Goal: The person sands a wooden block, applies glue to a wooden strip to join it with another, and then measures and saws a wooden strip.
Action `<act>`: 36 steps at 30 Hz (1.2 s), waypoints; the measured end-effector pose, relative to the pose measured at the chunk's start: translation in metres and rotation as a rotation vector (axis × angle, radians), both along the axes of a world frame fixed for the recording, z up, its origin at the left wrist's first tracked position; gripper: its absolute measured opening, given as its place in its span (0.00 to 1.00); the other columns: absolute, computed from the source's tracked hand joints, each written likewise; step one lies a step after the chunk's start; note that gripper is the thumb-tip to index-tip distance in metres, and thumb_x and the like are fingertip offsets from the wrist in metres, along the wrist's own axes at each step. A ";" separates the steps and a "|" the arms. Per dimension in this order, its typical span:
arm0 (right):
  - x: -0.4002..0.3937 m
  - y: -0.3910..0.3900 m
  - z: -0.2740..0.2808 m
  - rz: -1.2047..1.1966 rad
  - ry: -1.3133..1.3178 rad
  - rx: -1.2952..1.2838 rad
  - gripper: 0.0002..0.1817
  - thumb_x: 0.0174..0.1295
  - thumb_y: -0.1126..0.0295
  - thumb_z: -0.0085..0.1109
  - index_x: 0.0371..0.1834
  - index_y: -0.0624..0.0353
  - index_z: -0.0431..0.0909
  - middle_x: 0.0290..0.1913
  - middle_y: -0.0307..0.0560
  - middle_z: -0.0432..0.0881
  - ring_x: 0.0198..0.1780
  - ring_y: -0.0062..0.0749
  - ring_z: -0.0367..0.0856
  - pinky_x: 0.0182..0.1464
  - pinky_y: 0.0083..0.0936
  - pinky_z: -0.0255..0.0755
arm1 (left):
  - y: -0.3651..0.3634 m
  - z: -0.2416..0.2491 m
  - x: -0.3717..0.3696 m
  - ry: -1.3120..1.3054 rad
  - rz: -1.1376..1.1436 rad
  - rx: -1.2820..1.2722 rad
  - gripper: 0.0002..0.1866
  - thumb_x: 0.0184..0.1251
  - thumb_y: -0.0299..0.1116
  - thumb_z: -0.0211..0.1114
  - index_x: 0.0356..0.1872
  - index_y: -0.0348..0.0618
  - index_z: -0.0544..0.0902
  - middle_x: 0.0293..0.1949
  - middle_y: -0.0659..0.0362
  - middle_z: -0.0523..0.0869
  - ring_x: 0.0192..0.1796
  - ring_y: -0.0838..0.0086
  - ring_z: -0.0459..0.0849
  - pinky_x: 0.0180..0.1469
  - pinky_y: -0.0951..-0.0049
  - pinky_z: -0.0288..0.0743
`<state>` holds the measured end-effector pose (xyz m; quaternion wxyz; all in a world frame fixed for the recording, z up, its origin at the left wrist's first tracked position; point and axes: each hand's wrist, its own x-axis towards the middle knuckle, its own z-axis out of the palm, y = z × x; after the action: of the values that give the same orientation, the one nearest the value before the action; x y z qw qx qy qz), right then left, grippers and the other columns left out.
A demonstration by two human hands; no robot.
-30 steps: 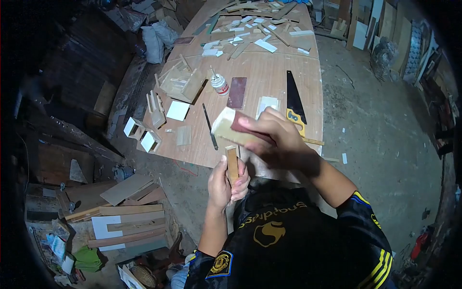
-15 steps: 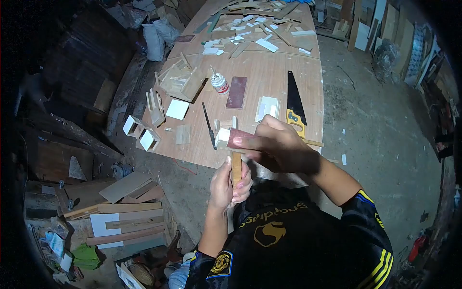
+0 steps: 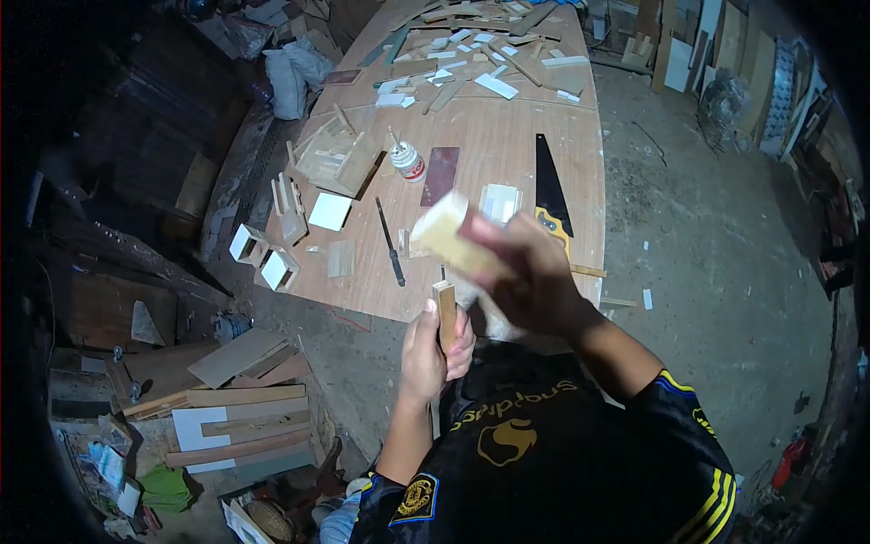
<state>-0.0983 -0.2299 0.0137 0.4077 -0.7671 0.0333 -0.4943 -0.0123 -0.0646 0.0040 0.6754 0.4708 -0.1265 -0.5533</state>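
Note:
My left hand (image 3: 433, 352) is wrapped round a small upright wooden piece (image 3: 445, 313), whose top end sticks out above the thumb. Above and to the right, my right hand (image 3: 535, 276) grips a sanding block (image 3: 446, 238), a pale block with dark red sandpaper round it. Motion blurs both that hand and the block. The block is tilted and apart from the wooden piece. Just past the hands, at the table's near edge, lies a slim dark file-like tool (image 3: 391, 243).
On the wooden table (image 3: 507, 118) are a glue jar (image 3: 407, 161), a red-brown sandpaper sheet (image 3: 441, 174), a handsaw (image 3: 551, 186), a small wooden box assembly (image 3: 337, 163) and a heap of offcuts (image 3: 480, 59). Stacked boards (image 3: 240, 422) lie on the floor at left.
My right hand has lifted the sanding block up off the top of the wooden piece and tilted it. My left hand still holds the piece in nearly the same place.

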 end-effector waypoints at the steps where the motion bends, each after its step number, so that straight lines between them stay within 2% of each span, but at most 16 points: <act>1: -0.010 0.003 0.000 0.089 0.132 -0.155 0.24 0.60 0.69 0.63 0.62 0.50 0.73 0.34 0.48 0.78 0.33 0.43 0.75 0.37 0.34 0.72 | 0.000 0.002 0.000 0.002 0.003 0.005 0.28 0.77 0.58 0.37 0.29 0.42 0.66 0.17 0.63 0.63 0.13 0.83 0.55 0.12 0.81 0.48; 4: -0.011 -0.005 -0.003 0.164 0.298 -0.321 0.26 0.59 0.71 0.64 0.62 0.54 0.72 0.44 0.52 0.82 0.37 0.45 0.79 0.39 0.35 0.74 | -0.001 0.004 -0.001 -0.019 -0.026 0.034 0.29 0.77 0.59 0.37 0.27 0.42 0.66 0.17 0.64 0.62 0.13 0.83 0.55 0.12 0.81 0.48; 8: -0.006 -0.011 -0.008 0.045 0.146 -0.133 0.23 0.63 0.69 0.62 0.61 0.60 0.71 0.49 0.53 0.81 0.46 0.45 0.81 0.45 0.35 0.76 | -0.001 -0.005 0.002 0.005 -0.085 -0.053 0.29 0.77 0.58 0.38 0.28 0.41 0.67 0.17 0.64 0.63 0.15 0.82 0.57 0.15 0.80 0.49; 10: -0.017 0.009 0.002 0.405 0.069 0.480 0.21 0.67 0.65 0.60 0.59 0.63 0.71 0.54 0.52 0.80 0.53 0.42 0.81 0.52 0.33 0.76 | 0.000 -0.008 0.001 -0.433 0.028 0.028 0.29 0.76 0.59 0.41 0.32 0.39 0.71 0.19 0.63 0.66 0.18 0.82 0.61 0.19 0.81 0.54; 11: -0.015 0.004 0.008 0.358 0.086 0.200 0.23 0.69 0.62 0.57 0.62 0.63 0.69 0.57 0.53 0.79 0.57 0.42 0.80 0.56 0.33 0.75 | 0.003 -0.011 0.006 -0.600 0.005 0.014 0.25 0.79 0.51 0.41 0.33 0.39 0.74 0.22 0.64 0.71 0.23 0.84 0.66 0.26 0.80 0.59; 14: -0.014 0.001 0.005 0.342 0.148 0.145 0.26 0.69 0.61 0.57 0.65 0.61 0.66 0.54 0.53 0.80 0.55 0.42 0.81 0.55 0.34 0.75 | -0.006 0.001 0.001 -0.821 0.056 0.005 0.24 0.79 0.51 0.42 0.34 0.40 0.74 0.24 0.64 0.72 0.25 0.84 0.66 0.27 0.80 0.59; 15: -0.016 -0.004 0.005 0.393 0.195 0.102 0.24 0.66 0.71 0.59 0.65 0.61 0.66 0.57 0.56 0.77 0.59 0.40 0.79 0.59 0.31 0.74 | -0.008 -0.001 0.002 -0.822 0.056 0.003 0.24 0.79 0.51 0.42 0.34 0.40 0.74 0.24 0.64 0.72 0.25 0.84 0.66 0.27 0.80 0.59; 17: -0.024 -0.006 0.021 0.355 0.366 0.085 0.24 0.65 0.71 0.60 0.64 0.60 0.68 0.55 0.56 0.78 0.57 0.39 0.80 0.57 0.30 0.75 | -0.009 -0.009 0.004 -0.924 0.135 0.003 0.28 0.76 0.59 0.45 0.34 0.40 0.71 0.23 0.64 0.68 0.21 0.83 0.62 0.22 0.81 0.56; 18: -0.027 -0.007 0.026 0.315 0.537 0.069 0.23 0.64 0.72 0.60 0.63 0.59 0.70 0.53 0.55 0.79 0.55 0.39 0.81 0.54 0.30 0.76 | -0.006 -0.013 0.005 -0.923 0.136 0.004 0.28 0.76 0.59 0.45 0.34 0.40 0.71 0.23 0.64 0.68 0.21 0.83 0.62 0.22 0.81 0.56; 20: -0.021 -0.018 0.006 0.233 0.457 -0.115 0.24 0.66 0.67 0.60 0.64 0.56 0.69 0.49 0.52 0.81 0.48 0.41 0.81 0.49 0.34 0.74 | 0.000 -0.014 0.009 -0.402 0.152 -0.195 0.28 0.75 0.60 0.44 0.32 0.42 0.68 0.22 0.65 0.64 0.21 0.83 0.60 0.22 0.81 0.54; 22: -0.015 -0.019 -0.016 0.152 0.373 -0.294 0.25 0.67 0.62 0.59 0.65 0.53 0.68 0.45 0.50 0.82 0.40 0.44 0.81 0.43 0.38 0.72 | 0.008 -0.004 0.013 -0.320 0.142 -0.281 0.28 0.76 0.61 0.39 0.30 0.43 0.64 0.19 0.65 0.61 0.17 0.82 0.56 0.18 0.80 0.50; 28: -0.021 0.000 -0.001 0.101 0.110 0.042 0.25 0.59 0.68 0.65 0.61 0.51 0.73 0.33 0.49 0.78 0.32 0.42 0.76 0.38 0.35 0.70 | 0.001 0.000 0.012 -0.181 0.089 -0.225 0.28 0.78 0.60 0.36 0.31 0.43 0.66 0.18 0.64 0.62 0.16 0.82 0.56 0.16 0.80 0.49; 30: -0.017 -0.002 0.008 0.240 0.144 -0.200 0.36 0.54 0.71 0.68 0.69 0.48 0.66 0.30 0.44 0.73 0.30 0.37 0.73 0.33 0.34 0.67 | 0.000 0.003 0.004 -0.186 0.090 -0.155 0.28 0.78 0.59 0.36 0.33 0.44 0.68 0.18 0.63 0.63 0.15 0.81 0.57 0.15 0.80 0.49; 32: 0.000 0.011 0.005 0.106 -0.092 -0.328 0.24 0.53 0.76 0.67 0.55 0.55 0.76 0.32 0.44 0.76 0.26 0.32 0.68 0.29 0.31 0.59 | -0.001 0.002 -0.002 -0.238 0.119 -0.096 0.27 0.78 0.59 0.35 0.34 0.45 0.69 0.18 0.63 0.63 0.15 0.81 0.57 0.15 0.80 0.49; 35: 0.005 -0.002 -0.012 -0.006 0.052 -0.379 0.21 0.53 0.76 0.66 0.53 0.55 0.78 0.34 0.45 0.78 0.28 0.33 0.69 0.30 0.32 0.61 | -0.004 -0.002 0.001 -0.057 0.078 -0.148 0.29 0.78 0.59 0.35 0.31 0.42 0.67 0.17 0.63 0.62 0.14 0.82 0.55 0.13 0.80 0.47; 36: 0.012 -0.014 -0.013 -0.123 0.313 -0.492 0.25 0.53 0.75 0.67 0.58 0.55 0.75 0.34 0.46 0.77 0.28 0.34 0.69 0.32 0.32 0.64 | -0.003 -0.003 -0.001 -0.058 0.081 -0.149 0.29 0.78 0.59 0.35 0.31 0.42 0.67 0.17 0.63 0.62 0.14 0.82 0.55 0.13 0.80 0.47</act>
<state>-0.0862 -0.2441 0.0008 0.1690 -0.9062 0.0214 -0.3871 -0.0132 -0.0671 0.0014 0.7264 0.4397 -0.1680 -0.5008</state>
